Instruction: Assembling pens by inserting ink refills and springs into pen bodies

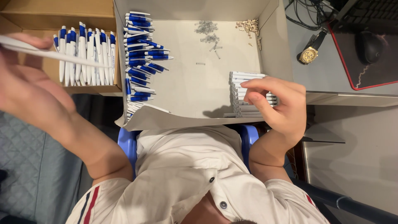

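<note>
while left hand (31,83) lifts white pen (54,53) pinched in fingers over box (25,16) of finished pens (85,56), right hand (275,103) closes on white barrel stack (248,95) in tray (199,87); many barrels, springs (207,33) left.

Glossy white plastic on the pen barrels (248,93) stacked at four o'clock in the tray (186,95), itself matt off-white card. Same shiny plastic, blue and white, on the finished pens (143,54) at nine o'clock. Bright metal on the small springs (207,33) at twelve. Matt brown corrugated cardboard for the box (54,12) at ten o'clock. Polished gold-toned metal on the wristwatch (309,53) at two. Soft white cloth on the shirt (186,174).
</note>
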